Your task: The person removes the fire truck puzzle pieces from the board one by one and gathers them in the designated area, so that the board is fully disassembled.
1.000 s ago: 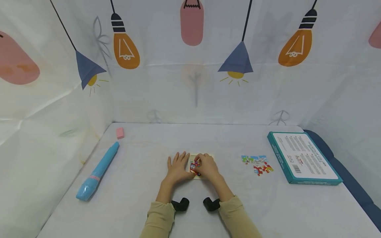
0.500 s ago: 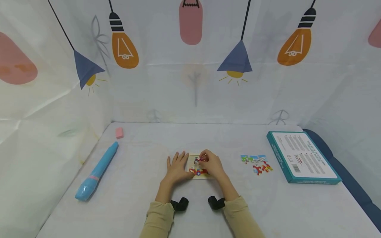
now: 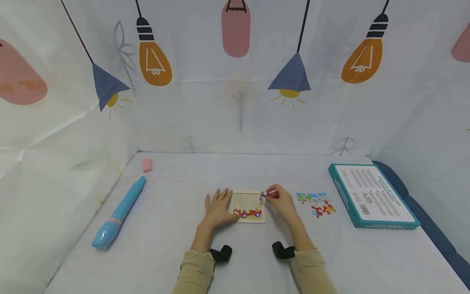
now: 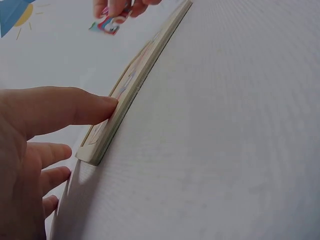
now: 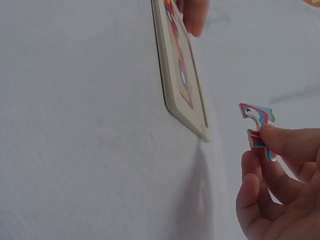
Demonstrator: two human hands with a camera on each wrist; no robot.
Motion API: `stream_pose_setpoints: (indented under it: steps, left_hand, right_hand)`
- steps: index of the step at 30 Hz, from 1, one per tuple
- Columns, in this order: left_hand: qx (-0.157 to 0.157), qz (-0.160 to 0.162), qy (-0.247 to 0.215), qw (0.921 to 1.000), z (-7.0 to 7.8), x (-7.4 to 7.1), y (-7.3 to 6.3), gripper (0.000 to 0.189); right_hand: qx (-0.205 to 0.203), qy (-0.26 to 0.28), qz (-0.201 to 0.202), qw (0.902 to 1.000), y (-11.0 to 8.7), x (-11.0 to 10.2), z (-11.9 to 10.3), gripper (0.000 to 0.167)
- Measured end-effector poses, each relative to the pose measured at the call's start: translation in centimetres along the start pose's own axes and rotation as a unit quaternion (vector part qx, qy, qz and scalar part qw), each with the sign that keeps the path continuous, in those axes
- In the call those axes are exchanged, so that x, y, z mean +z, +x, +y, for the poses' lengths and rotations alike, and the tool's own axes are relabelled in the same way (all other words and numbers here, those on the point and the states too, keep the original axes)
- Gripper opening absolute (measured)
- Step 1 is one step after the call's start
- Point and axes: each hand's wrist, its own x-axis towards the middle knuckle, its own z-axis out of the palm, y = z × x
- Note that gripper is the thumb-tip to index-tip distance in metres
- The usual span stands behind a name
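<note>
A wooden puzzle board (image 3: 248, 199) lies flat at the table's middle, with a red vehicle picture (image 3: 249, 213) along its near part. My left hand (image 3: 218, 209) rests at the board's left side, fingers spread. Its thumb (image 4: 85, 106) presses on the board's rim in the left wrist view. My right hand (image 3: 282, 202) pinches a puzzle piece (image 5: 258, 125) between thumb and fingers. That piece, red and blue with a printed eye, is held up by the board's far right corner, apart from it. More puzzle pieces (image 3: 323, 210) lie in a loose group to the right.
A teal box (image 3: 374, 194) with a white printed back lies at the table's right edge. A blue tapered object (image 3: 119, 213) and a pink block (image 3: 147, 165) lie on the left. Printed cloth walls (image 3: 205, 110) enclose the white table (image 3: 176, 261).
My right hand has lifted the puzzle piece off the board and moved it right, which uncovers the board's bare wood. My left hand has stayed in place.
</note>
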Motion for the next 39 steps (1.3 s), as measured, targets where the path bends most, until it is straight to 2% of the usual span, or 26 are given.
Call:
stream_pose_setpoints:
  steps: [6,15,22,28,34,39]
  left_hand:
    - [0.000,0.000,0.001,1.0000,0.1,-0.1,0.0,0.090]
    - [0.000,-0.005,0.004,1.0000,0.2,-0.3,-0.2,0.089]
    - [-0.003,-0.011,0.011,0.9999,0.1,-0.3,-0.1,0.089]
    - [-0.002,-0.008,0.008,0.9999,0.1,-0.1,-0.1,0.089]
    - [0.001,-0.003,0.004,1.0000,0.0,0.0,-0.1,0.089]
    - [-0.004,-0.005,0.006,1.0000,-0.1,0.1,0.0,0.089]
  right_hand:
    - [0.025,0.000,0.009,0.9997,-0.4,-2.4,1.3,0.020]
    - [0.069,-0.012,-0.004,0.9975,-1.7,-5.2,3.6,0.023]
    - [0.080,-0.040,-0.004,0.9960,-2.2,-6.9,4.6,0.029]
    - [0.085,-0.085,0.022,0.9925,-2.5,-7.7,5.4,0.031]
    - [0.070,-0.132,0.056,0.9871,-2.6,-8.0,5.7,0.030]
    - [0.088,-0.158,0.068,0.9812,-2.6,-7.9,5.9,0.023]
